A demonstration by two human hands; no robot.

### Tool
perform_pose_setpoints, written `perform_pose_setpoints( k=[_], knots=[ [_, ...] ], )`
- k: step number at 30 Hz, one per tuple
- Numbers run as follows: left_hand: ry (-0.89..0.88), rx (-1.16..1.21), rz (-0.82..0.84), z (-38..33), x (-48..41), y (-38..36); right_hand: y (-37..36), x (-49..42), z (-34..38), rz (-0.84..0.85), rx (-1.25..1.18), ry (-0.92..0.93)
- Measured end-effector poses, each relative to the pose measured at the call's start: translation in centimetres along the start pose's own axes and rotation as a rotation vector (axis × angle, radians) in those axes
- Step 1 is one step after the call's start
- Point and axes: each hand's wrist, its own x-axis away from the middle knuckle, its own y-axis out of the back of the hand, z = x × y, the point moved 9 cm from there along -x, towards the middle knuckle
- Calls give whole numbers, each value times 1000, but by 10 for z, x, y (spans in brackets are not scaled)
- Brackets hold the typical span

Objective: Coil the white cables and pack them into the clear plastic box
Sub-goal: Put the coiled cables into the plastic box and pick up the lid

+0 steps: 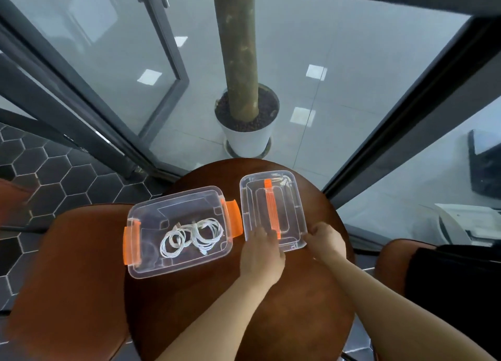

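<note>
The white cables point(193, 234) already lie coiled inside the clear plastic box point(168, 206), which stands open on the left of the tabletop point(287, 312). What is left, I judge, is closing it, and both hands are at the lid point(252, 198) just to the right of the box. The left hand point(261, 255) lays its fingers fairly flat over the lid's near edge beside the orange handle point(271, 211). The right hand's point(325, 240) grip pinches the near right corner. The box lies to the left of both hands, and the left hand is the nearer. The lid's long axis runs away from the person, while the box's runs roughly across. So the lid probably needs about a quarter turn as it goes left over the rim.
</note>
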Motion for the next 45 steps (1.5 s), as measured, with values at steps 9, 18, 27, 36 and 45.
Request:
perform_pose_setpoints(
  k=[9,18,27,36,45],
  knots=[
    [46,-177,104,25,-3,-41,-15,-25,8,28,-3,16],
    [-45,-287,-5,21,4,-19,8,-2,14,14,-179,118],
    [-209,-200,-243,-27,10,45,71,47,37,-53,-515,129],
    [-150,46,-474,-22,50,124,127,90,95,-160,-554,318],
    [324,1045,-339,93,92,163,91,95,149,-21,-373,410]
  ],
)
